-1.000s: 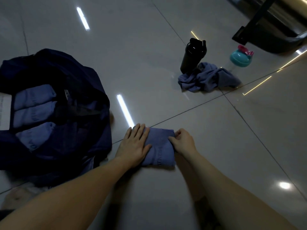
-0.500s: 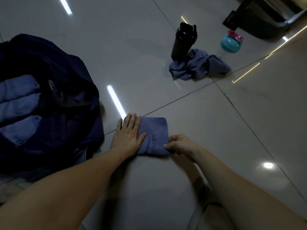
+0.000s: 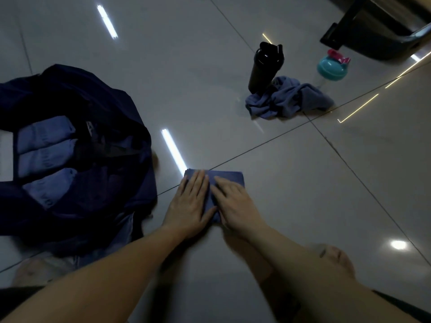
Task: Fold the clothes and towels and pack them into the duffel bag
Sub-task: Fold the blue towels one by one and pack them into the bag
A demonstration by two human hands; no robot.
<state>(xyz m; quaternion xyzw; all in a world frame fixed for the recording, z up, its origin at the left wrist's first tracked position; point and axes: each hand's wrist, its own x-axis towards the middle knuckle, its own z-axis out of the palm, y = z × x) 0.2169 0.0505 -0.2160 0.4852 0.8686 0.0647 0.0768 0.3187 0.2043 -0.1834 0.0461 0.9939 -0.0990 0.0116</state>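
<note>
Head camera looks down at a big shiny grey floor [image 3: 303, 206] with long lines between the tiles and bright spots of light on it.

The dark blue duffel bag [image 3: 130, 117] is the biggest thing on the floor. It lies open. Far from the bag, up in the far right corner, is a big dark thing [image 3: 377, 31]; I cannot tell what it is.

A messy blue cloth [image 3: 289, 101] lies in a heap well apart from the bag, off to its right and farther away. It is not folded.

Inside the bag are three rolled blue cloths [image 3: 46, 157], side by side in a row.

The folded blue cloth [image 3: 228, 178] lies flat on the floor just to the right of the bag, close to its side but not touching it. It is a neat little square.

The left hand [image 3: 189, 206] lies flat on the part of the folded cloth nearest the bag, with its fingers straight. The right hand [image 3: 235, 203] lies flat on the other part, beside the left hand. Both hands press down on the cloth and do not grab it.

A tall black bottle [image 3: 263, 68] stands up, far to the right of the bag, touching the back edge of the messy cloth. A small teal bottle [image 3: 331, 68] with a pink top is even farther from the bag, past the black one.
</note>
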